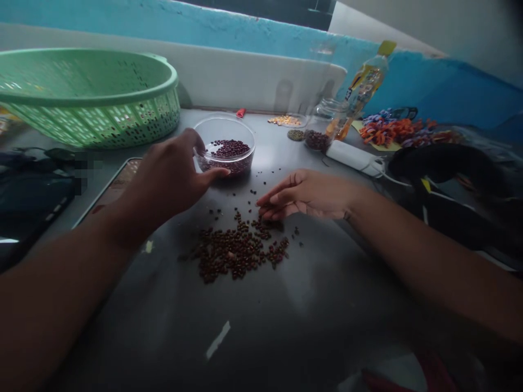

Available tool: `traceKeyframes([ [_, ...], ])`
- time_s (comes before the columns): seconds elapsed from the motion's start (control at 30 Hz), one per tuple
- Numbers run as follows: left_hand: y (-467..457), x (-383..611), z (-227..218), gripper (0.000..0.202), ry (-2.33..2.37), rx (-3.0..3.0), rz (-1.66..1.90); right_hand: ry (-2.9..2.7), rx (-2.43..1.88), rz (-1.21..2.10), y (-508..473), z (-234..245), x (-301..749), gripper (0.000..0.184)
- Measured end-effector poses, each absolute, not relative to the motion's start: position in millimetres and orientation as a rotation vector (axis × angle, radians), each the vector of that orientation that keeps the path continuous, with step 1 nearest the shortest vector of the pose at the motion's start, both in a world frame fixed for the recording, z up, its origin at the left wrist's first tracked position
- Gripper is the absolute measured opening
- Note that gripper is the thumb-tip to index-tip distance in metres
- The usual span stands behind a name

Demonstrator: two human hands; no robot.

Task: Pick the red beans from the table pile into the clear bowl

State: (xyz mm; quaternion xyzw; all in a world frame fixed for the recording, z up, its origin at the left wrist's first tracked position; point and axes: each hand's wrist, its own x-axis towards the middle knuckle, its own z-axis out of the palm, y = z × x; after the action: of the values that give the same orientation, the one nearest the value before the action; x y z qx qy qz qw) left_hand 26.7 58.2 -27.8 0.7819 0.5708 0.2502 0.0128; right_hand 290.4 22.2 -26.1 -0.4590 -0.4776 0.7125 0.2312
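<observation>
A pile of small dark red beans (pixel 237 249) lies spread on the grey table (pixel 253 332). Behind it stands a clear round bowl (pixel 224 145) partly filled with the same beans. My left hand (pixel 174 174) grips the bowl's near left rim, thumb along the front wall. My right hand (pixel 302 194) rests palm down at the pile's far edge, its fingers curled together over a few beans; what sits under the fingertips is hidden.
A green perforated basket (pixel 87 95) stands at the back left. A phone (pixel 112 188) lies left of the bowl. At the back right are a glass jar (pixel 322 128), a tilted bottle (pixel 363 87), small heaps of other seeds (pixel 286 121), a white plug strip (pixel 355 158) and colourful pieces (pixel 392 130).
</observation>
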Motion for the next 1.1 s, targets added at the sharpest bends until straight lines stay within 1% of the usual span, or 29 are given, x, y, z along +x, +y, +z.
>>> traceKeyframes([
  [0.1, 58.2, 27.3, -28.0, 0.055, 1.784, 2.441, 0.776, -1.4, -1.284, 1.895, 23.6, -28.3, 292.0, 0.014],
  [0.23, 55.6, 29.4, -26.9, 0.063, 1.761, 2.451, 0.77, -1.479, -1.313, 1.772, 21.6, -26.0, 289.9, 0.012],
  [0.3, 53.8, 30.6, -25.5, 0.067, 1.752, 2.456, 0.761, -1.545, -1.328, 1.687, 18.4, -21.4, 287.3, 0.015],
  [0.4, 50.7, 32.6, -22.4, 0.067, 1.753, 2.429, 0.76, -1.715, -1.352, 1.494, 12.7, -14.1, 283.6, 0.025],
  [0.53, 45.8, 36.1, -16.4, 0.062, 1.812, 2.427, 0.713, -1.986, -1.35, 1.196, 7.3, -11.1, 282.0, 0.028],
  [0.63, 42.9, 37.6, -12.4, 0.061, 1.792, 2.507, 0.675, -2.027, -1.31, 0.825, 7.0, -12.1, 281.9, 0.028],
  [0.73, 40.4, 38.0, -10.1, 0.058, 1.59, 2.641, 0.654, -1.836, -1.166, 0.371, 9.6, -12.6, 280.5, 0.019],
  [0.8, 38.8, 38.2, -9.3, 0.054, 1.434, 2.719, 0.625, -1.822, -1.118, 0.216, 10.2, -11.9, 278.7, 0.01],
  [0.83, 38.1, 38.4, -9.0, 0.053, 1.39, 2.739, 0.609, -1.863, -1.123, 0.17, 9.2, -11.0, 277.5, 0.009],
  [0.87, 37.7, 38.5, -8.8, 0.053, 1.379, 2.741, 0.599, -1.901, -1.127, 0.123, 6.9, -9.5, 276.3, 0.012],
  [0.93, 37.7, 38.3, -8.8, 0.055, 1.443, 2.706, 0.614, -1.953, -1.103, 0.087, -1.2, -5.3, 273.3, 0.02],
  [0.97, 38.2, 37.9, -9.0, 0.057, 1.492, 2.685, 0.634, -2.002, -1.07, 0.14, -6.4, -3.1, 271.7, 0.021],
  [1.0, 38.9, 37.4, -9.3, 0.058, 1.54, 2.669, 0.659, -2.083, -1.021, 0.253, -11.7, -1.5, 270.0, 0.022],
  [1.1, 41.3, 35.2, -10.1, 0.057, 1.63, 2.649, 0.72, -2.456, -0.884, 0.773, -21.8, -4.5, 264.6, 0.032],
])
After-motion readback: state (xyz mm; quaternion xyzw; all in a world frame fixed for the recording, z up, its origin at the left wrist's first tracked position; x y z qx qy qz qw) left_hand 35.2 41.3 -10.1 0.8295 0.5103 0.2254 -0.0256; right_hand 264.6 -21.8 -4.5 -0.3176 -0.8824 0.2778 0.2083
